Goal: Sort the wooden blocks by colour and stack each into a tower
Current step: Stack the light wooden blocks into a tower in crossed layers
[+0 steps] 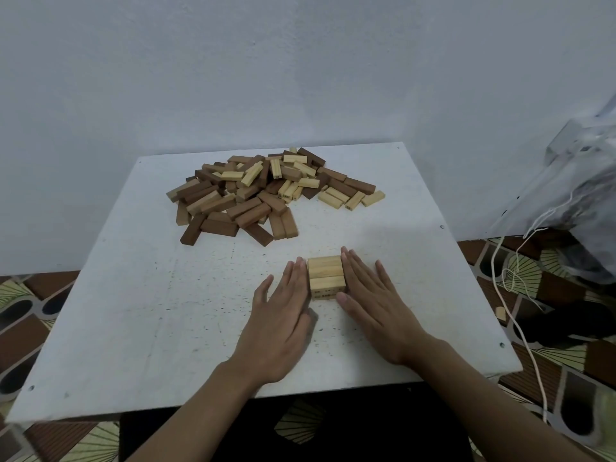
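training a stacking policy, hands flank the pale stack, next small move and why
Probably lift the right hand off the stack of pale wooden blocks, which looks flush between it and the left hand, and take a pale block at the right of the mixed pile.

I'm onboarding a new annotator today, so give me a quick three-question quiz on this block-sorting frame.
1. True or false: the left hand and the right hand lie flat against opposite sides of the light-wood stack.
2. The unsorted pile holds: A) only dark blocks; B) light and dark mixed; C) only light blocks.
3. How many stacks stand on the table?
Key: 1 true; 2 B; 3 one.
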Demonstrator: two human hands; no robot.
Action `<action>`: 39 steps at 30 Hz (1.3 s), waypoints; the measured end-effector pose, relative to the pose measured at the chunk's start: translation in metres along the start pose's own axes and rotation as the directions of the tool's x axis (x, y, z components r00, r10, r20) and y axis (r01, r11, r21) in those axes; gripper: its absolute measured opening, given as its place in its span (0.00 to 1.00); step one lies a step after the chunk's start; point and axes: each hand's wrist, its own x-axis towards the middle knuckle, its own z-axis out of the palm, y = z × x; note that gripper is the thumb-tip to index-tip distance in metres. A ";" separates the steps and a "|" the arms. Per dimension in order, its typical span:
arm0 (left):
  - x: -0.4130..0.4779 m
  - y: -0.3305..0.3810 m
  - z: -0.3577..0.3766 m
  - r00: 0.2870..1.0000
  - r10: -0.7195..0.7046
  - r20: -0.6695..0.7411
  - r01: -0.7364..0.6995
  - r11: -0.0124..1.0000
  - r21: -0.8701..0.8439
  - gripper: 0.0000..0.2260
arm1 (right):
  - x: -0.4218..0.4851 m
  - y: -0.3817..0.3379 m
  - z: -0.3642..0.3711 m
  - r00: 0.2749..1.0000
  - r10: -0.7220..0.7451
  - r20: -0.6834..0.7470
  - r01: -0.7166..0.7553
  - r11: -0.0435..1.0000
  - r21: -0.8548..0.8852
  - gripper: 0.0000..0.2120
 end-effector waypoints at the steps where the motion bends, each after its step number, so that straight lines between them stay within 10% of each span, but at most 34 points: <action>1: 0.000 -0.001 0.001 1.000 0.003 -0.001 -0.003 1.000 0.011 0.31 | 0.000 0.000 0.000 1.000 0.001 -0.001 -0.001 1.000 0.000 0.38; 16: 0.000 0.000 0.001 1.000 0.011 -0.014 -0.012 1.000 -0.013 0.31 | 0.001 0.002 0.002 1.000 0.012 -0.015 -0.012 1.000 0.024 0.38; 29: 0.002 -0.007 -0.019 0.957 -0.192 -0.218 0.017 0.787 -0.617 0.17 | 0.007 0.002 -0.002 0.917 0.270 -0.294 -0.115 0.884 0.453 0.21; 32: 0.007 -0.009 -0.034 0.958 -0.205 -0.200 0.033 0.773 -0.634 0.28 | 0.016 0.000 -0.006 0.902 0.280 -0.329 -0.108 0.884 0.455 0.21; 39: 0.034 -0.039 -0.042 0.957 -0.173 -0.233 0.002 0.806 -0.592 0.16 | 0.040 0.011 -0.018 0.898 0.305 -0.319 -0.118 0.862 0.494 0.17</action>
